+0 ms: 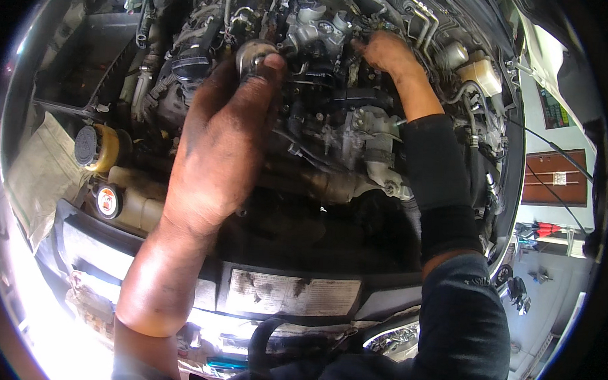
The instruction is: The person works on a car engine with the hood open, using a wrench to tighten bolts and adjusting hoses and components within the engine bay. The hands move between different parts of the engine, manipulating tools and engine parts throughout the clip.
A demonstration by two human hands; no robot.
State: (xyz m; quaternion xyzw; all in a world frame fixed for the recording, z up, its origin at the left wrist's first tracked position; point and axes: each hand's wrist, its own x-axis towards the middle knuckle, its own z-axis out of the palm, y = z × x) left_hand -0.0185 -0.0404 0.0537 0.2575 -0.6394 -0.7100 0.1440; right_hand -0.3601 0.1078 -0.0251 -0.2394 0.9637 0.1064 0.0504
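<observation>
My left hand (220,143) is raised over the engine (313,110), fingers closed round a metal tool with a round, shiny head (254,54). The thumb presses on that head; the rest of the tool is hidden by the hand, so its exact kind does not show. Farther off and to the right, my right hand (388,52) reaches down among the hoses and metal parts. Its fingers are curled at the engine's far side, and what they grip, if anything, is hidden. A grey cast-metal part (316,33) lies just left of them.
At the left are a yellow-sided black cap (96,146), a reservoir cap (108,202) and a open black box (81,61). A pale reservoir (481,77) stands at the right. Across the front runs a panel with a smudged label (294,293). A thin prop rod (550,141) slants at right.
</observation>
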